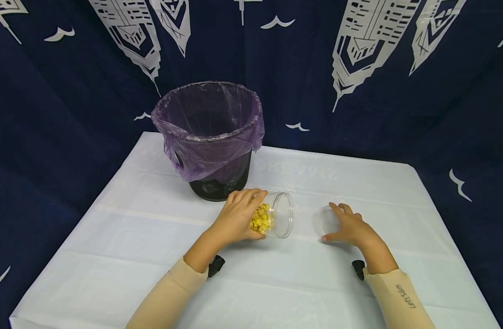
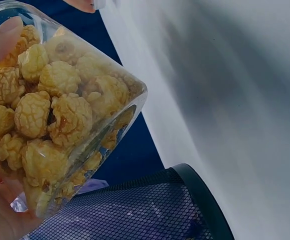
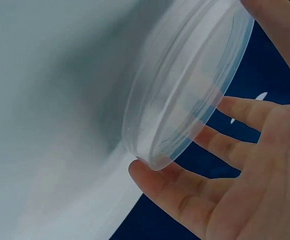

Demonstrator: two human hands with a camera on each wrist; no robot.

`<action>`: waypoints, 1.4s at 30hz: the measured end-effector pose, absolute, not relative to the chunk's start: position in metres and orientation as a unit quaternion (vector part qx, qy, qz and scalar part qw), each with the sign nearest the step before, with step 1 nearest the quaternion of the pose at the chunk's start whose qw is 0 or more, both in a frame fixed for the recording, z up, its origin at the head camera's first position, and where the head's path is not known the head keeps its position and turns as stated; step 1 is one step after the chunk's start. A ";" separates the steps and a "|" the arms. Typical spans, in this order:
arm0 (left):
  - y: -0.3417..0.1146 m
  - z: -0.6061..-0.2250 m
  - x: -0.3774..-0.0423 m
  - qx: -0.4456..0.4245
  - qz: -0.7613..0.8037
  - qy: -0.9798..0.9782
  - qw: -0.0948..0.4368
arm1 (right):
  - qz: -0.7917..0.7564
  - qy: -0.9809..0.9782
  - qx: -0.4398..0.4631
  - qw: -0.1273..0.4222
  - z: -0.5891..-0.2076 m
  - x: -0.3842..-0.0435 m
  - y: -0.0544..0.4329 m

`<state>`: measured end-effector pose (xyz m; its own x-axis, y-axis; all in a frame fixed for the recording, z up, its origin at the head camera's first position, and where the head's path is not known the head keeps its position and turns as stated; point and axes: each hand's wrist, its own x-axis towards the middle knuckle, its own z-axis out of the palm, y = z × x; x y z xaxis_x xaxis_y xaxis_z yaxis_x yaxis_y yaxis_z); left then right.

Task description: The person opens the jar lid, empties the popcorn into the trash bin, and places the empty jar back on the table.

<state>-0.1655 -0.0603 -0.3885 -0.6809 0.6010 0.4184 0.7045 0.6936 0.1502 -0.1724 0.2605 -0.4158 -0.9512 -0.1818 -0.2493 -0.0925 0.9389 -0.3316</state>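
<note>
A clear plastic jar [image 1: 281, 214] lies tilted on its side in the air, its open mouth facing right. Yellow popcorn [image 1: 260, 218] fills its lower part; close up in the left wrist view the popcorn [image 2: 60, 100] looks like round, caramel-coated balls. My left hand [image 1: 239, 217] grips the jar around its base end. Off to the right, my right hand [image 1: 350, 227] holds a clear round lid [image 3: 180, 95] by its rim between thumb and fingers. Lid and jar are apart, with a gap between them.
Behind my left hand stands a black mesh trash bin [image 1: 220, 178] lined with a purple bag [image 1: 210, 155]. A white cloth covers the table [image 1: 276, 288]. Beyond its back edge hangs a dark blue curtain [image 1: 292, 91] with white prints.
</note>
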 end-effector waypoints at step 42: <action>-0.060 -0.395 -0.163 -0.347 -0.166 -0.909 0.164 | -0.274 0.948 -0.138 -0.089 -0.314 -0.223 0.196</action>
